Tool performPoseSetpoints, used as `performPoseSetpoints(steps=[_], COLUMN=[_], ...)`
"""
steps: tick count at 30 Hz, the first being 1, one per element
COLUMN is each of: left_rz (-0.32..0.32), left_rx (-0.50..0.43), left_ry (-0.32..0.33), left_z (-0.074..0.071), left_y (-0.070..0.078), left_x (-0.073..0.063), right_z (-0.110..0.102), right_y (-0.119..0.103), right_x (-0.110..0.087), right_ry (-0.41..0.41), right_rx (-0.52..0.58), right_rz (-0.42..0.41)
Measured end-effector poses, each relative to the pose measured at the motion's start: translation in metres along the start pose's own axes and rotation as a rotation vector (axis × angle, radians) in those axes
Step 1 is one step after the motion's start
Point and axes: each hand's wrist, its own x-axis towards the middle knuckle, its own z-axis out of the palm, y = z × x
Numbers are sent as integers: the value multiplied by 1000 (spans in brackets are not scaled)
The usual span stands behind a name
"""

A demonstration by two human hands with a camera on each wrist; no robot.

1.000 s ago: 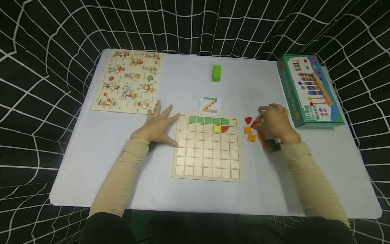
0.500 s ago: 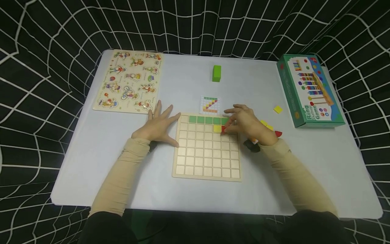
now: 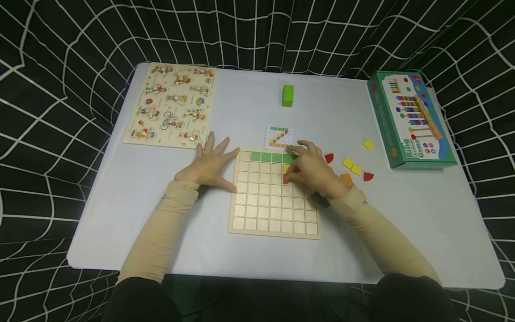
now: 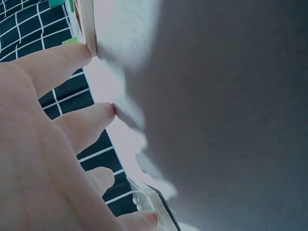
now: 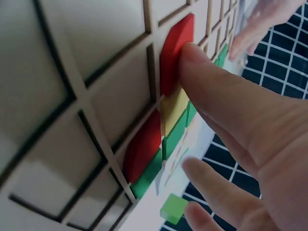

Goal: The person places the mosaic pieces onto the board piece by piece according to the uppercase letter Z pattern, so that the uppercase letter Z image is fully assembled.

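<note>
My right hand (image 3: 311,169) pinches a red quarter-round tile (image 5: 175,55) at a cell of the wooden grid board (image 3: 261,214). In the right wrist view that tile borders a yellow tile (image 5: 173,109); a second red tile (image 5: 143,147) and green tiles (image 5: 148,174) lie beyond. Part of the board's upper right is hidden by this hand. My left hand (image 3: 207,166) lies with fingers spread, thumb and index finger at the board's left edge. Several green tiles (image 3: 266,156) fill cells of the top row. Above the board lies a small printed pattern card (image 3: 279,137).
Right of the board lie loose yellow tiles (image 3: 356,169), red tiles (image 3: 329,158) and orange tiles (image 3: 346,178). A green block (image 3: 287,95) stands at the back. A picture puzzle board (image 3: 170,107) occupies the back left, a game box (image 3: 410,120) the right.
My right hand has gone from the loose tiles to the board with a red tile, then shifted slightly left and down. Some loose tiles are now spread out. The left hand has stayed in place.
</note>
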Motion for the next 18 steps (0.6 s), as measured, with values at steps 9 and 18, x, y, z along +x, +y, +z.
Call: performPoseSetpoints(steps=[9,18], left_rz=[-5,3], left_rx=[-7,-4], left_ry=[5,3], left_z=[-1,-2], left_y=[2,2], left_x=[-1,-2], right_z=[-1,-30], right_y=[6,50], right_x=[-9,-34], right_ry=[100,160], right_rx=[-13,-59], right_rz=[-3,178])
